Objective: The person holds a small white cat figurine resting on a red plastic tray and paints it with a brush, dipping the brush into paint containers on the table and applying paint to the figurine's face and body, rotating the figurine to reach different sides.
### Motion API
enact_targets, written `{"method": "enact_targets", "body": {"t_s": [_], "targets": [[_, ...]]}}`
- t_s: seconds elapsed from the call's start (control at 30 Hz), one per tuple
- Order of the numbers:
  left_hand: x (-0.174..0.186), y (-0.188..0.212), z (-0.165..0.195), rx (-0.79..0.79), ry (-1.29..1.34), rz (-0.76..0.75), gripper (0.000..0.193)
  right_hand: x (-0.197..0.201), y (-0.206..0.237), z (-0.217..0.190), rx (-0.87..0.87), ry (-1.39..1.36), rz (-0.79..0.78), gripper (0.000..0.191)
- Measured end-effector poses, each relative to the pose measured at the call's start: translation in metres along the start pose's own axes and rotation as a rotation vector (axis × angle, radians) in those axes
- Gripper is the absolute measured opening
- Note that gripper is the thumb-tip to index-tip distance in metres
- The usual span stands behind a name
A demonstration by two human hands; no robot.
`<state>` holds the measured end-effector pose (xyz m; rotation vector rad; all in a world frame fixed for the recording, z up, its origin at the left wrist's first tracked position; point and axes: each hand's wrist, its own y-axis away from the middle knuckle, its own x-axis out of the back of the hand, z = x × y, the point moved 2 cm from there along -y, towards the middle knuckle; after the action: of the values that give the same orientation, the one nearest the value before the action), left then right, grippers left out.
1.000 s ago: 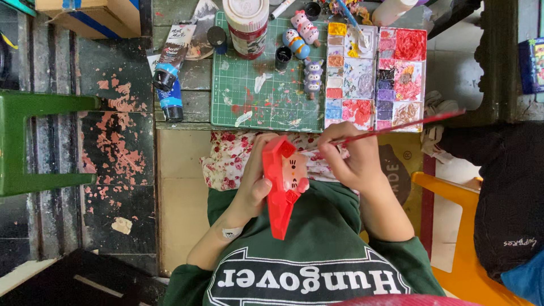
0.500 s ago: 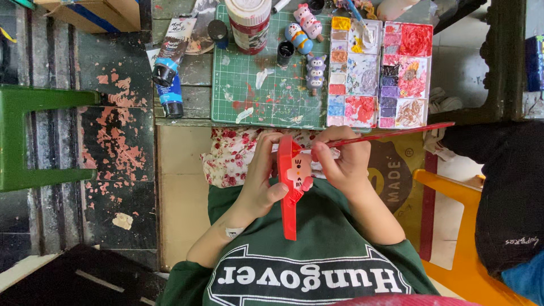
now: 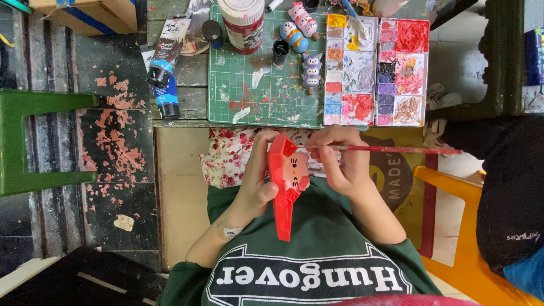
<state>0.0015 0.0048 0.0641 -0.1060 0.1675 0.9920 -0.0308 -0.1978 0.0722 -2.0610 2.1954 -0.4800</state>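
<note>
My left hand grips a red-painted flat figurine with a small cat-like face, held upright over my lap and green shirt. Pinched in my right hand is a thin red-handled paintbrush. The brush lies level, its tip touching the top of the figurine and its handle pointing right. A floral cloth lies under both hands. Just beyond them sits a two-part paint palette with red, purple, blue and yellow wells.
A green cutting mat carries a paint jar, a small black pot and three small painted figurines. A blue paint tube lies to its left. A green stool stands left, an orange chair right.
The red figurine has turned in my left hand, so its face shows more. The brush has dropped from a slant to level, with its tip on the figurine's top.
</note>
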Motion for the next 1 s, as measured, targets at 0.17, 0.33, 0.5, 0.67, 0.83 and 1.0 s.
{"method": "enact_targets", "body": {"t_s": [0.17, 0.33, 0.5, 0.67, 0.83, 1.0], "targets": [[-0.001, -0.001, 0.002, -0.006, 0.011, -0.004, 0.111, -0.001, 0.001, -0.002, 0.106, 0.073, -0.004, 0.017], [-0.002, 0.0, 0.005, 0.005, 0.025, -0.013, 0.111, -0.001, -0.002, -0.006, 0.124, 0.138, -0.032, 0.02], [-0.002, 0.0, 0.005, 0.0, 0.02, -0.014, 0.111, -0.001, -0.003, -0.009, 0.103, 0.172, -0.045, 0.018], [-0.001, 0.001, 0.004, -0.015, 0.006, -0.01, 0.11, -0.001, -0.003, -0.009, 0.103, 0.157, -0.007, 0.015], [-0.001, 0.002, 0.002, 0.001, 0.014, -0.011, 0.112, -0.002, -0.001, -0.009, 0.095, 0.2, -0.007, 0.014], [-0.002, 0.001, 0.001, 0.009, 0.032, -0.012, 0.113, -0.001, -0.001, -0.008, 0.084, 0.203, -0.009, 0.014]]}}
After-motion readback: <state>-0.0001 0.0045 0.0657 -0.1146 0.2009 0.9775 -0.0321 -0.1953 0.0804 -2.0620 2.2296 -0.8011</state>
